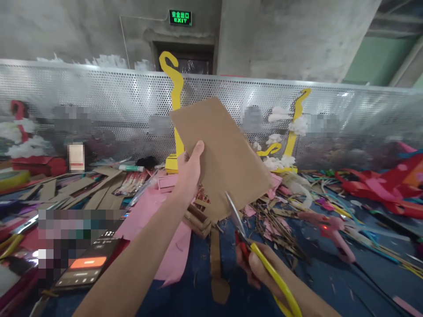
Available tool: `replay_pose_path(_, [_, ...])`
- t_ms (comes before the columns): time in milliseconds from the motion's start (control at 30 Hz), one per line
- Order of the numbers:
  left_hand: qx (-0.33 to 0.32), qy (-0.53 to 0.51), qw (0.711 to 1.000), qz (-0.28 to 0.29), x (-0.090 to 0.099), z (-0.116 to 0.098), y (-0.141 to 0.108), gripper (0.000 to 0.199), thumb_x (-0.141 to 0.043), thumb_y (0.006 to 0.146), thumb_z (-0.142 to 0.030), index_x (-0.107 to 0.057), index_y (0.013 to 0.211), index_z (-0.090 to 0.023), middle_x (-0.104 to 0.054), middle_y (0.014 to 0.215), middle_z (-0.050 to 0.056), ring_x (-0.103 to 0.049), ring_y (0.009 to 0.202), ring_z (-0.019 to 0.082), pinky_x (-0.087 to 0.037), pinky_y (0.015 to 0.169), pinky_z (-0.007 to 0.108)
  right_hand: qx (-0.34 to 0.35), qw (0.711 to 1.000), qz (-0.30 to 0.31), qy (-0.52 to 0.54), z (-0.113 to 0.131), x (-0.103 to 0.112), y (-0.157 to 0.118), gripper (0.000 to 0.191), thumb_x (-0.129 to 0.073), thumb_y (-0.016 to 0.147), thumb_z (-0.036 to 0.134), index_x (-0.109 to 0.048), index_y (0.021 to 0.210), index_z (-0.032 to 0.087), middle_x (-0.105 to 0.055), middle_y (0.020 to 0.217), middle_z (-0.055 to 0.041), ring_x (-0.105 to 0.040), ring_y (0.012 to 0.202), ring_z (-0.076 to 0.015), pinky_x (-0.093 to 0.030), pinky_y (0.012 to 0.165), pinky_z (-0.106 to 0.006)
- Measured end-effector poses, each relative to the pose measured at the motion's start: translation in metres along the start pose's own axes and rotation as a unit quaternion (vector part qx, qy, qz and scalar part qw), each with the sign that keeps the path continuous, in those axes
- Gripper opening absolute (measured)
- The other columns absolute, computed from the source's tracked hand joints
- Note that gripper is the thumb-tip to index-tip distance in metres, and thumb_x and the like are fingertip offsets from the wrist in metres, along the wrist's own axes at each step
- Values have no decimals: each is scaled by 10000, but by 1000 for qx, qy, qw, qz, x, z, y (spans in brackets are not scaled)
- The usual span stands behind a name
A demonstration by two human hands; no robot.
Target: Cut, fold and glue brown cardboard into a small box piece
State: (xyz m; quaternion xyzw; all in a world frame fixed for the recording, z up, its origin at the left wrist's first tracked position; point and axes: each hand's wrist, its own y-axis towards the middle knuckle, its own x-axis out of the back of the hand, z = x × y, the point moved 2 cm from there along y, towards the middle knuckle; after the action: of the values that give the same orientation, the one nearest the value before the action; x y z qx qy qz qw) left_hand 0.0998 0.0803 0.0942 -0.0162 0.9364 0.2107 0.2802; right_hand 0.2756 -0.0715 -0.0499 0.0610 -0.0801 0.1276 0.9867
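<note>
A concrete wall (280,39) with a lit exit sign (180,17) backs the site; a perforated metal panel (99,88) lines the far edge of the blue tabletop (185,301). Left hand (191,169): pinches the cardboard (228,149) at its left side, thumb on the near face. The cardboard is raised and tilted above the tabletop's middle. Right hand (264,264): fingers wrapped around the handles of the scissors (235,215); a blade overlaps the cardboard's lower edge, contact undetermined. Pink paper (175,246) lies left of centre, a phone (89,263) towards the near left corner, a glue gun (332,233) towards the right edge. A yellow cutout (177,88) stands near the far edge.
</note>
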Motion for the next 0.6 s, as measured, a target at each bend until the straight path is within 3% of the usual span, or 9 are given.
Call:
replay_pose_path(133, [-7,-6,1000,8,-1,2,1,301,-772,778,-403,-709,960,-172,-771,1077,117,-700,1093,311,-601,900,427,-15,999,-36,-23,7,-3,0,612,-535,843,797,-488,719,200,-413,627,36,-382,526,-98,-343,466,-222])
replay_pose_path(267, [-7,-12,1000,10,-3,0,0,322,-794,756,-421,-709,938,-171,-774,1034,122,-698,1096,328,-599,900,437,-28,998,-43,-31,7,-5,1,610,-578,812,796,-524,731,194,-440,571,46,-435,458,-97,-360,438,-221])
replay_pose_path(433, [-14,-16,1000,11,-5,-3,-2,324,-788,756,-420,-706,940,-167,-775,1043,120,-698,1097,320,-600,901,420,-36,996,-65,-46,5,-1,4,517,-715,784,675,-532,733,194,-427,542,66,-402,436,-83,-307,420,-210])
replay_pose_path(600, [-11,-16,1000,11,-4,-1,0,319,-792,757,-413,-707,939,-165,-778,1017,120,-703,1089,320,-601,899,428,-34,996,-63,-47,4,0,3,539,-725,755,690,-502,682,205,-408,508,76,-382,395,-76,-275,393,-216])
